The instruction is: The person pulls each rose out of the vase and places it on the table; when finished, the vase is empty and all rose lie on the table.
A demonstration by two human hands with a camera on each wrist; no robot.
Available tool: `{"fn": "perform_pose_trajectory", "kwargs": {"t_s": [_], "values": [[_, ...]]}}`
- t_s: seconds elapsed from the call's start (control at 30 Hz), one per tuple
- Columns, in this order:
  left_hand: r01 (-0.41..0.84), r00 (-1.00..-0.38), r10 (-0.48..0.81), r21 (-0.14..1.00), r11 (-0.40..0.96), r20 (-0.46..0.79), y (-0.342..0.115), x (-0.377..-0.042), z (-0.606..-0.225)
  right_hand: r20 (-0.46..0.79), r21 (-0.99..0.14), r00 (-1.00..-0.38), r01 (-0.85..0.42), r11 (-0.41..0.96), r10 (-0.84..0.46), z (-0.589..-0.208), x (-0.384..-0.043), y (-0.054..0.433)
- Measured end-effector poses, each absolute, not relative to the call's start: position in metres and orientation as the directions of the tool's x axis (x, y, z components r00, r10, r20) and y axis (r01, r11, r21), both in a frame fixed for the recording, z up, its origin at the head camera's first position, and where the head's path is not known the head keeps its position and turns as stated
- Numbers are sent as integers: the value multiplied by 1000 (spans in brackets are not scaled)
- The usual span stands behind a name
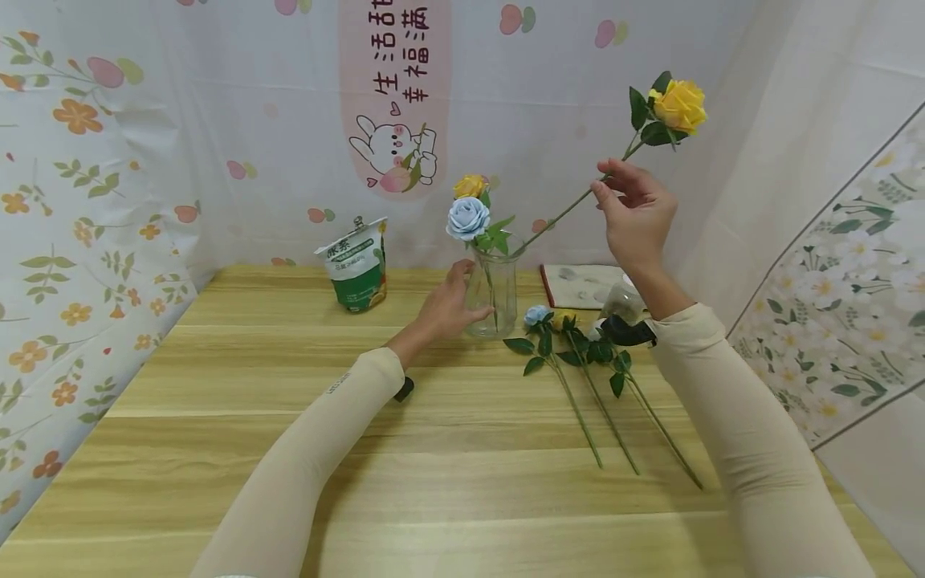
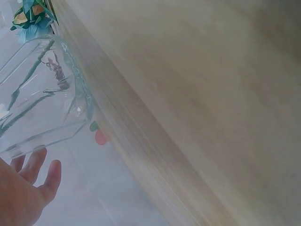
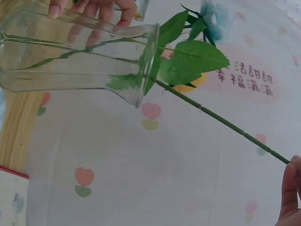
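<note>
right hand [image 1: 639, 213] pinches a yellow rose [image 1: 681, 106] by its thin green stem [image 3: 221, 121]; left hand [image 1: 450, 303] grips a clear vase [image 1: 507, 293] near the tabletop's [image 1: 289, 474] far edge.

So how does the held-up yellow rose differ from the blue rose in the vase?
The yellow rose is held by its stem; the blue rose stands unheld in the vase. The yellow rose's bloom is well away from the vase, the blue rose's close to its rim. Both have green stems.
</note>
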State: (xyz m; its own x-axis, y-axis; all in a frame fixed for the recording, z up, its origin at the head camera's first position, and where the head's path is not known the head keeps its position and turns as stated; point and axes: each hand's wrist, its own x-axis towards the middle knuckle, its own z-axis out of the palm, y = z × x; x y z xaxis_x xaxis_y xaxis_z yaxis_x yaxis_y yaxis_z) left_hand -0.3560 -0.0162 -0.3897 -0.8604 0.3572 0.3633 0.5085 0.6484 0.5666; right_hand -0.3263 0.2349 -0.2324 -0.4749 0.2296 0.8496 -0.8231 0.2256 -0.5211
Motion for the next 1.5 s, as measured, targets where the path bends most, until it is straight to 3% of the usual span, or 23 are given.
{"fn": "perform_pose_trajectory", "kwargs": {"t_s": [0.3,0.47,0.87,1.17,1.5], "values": [[511,-860,374,566,647,348,-18,-357,-391,863,-469,-435,-879,89,256,-224,-306,248],[515,-857,390,557,652,336,-19,-358,-390,881,-456,-420,-877,153,220,-226,-295,267],[530,-848,395,533,660,354,-21,-357,-389,852,-524,-506,-824,216,134,-238,-263,307],[536,-844,414,533,654,340,-19,-359,-390,821,-480,-571,-709,516,-20,-250,-239,340],[560,-828,431,499,661,358,-23,-360,-390,719,-481,-680,-635,604,-143,-269,-222,370]]}}
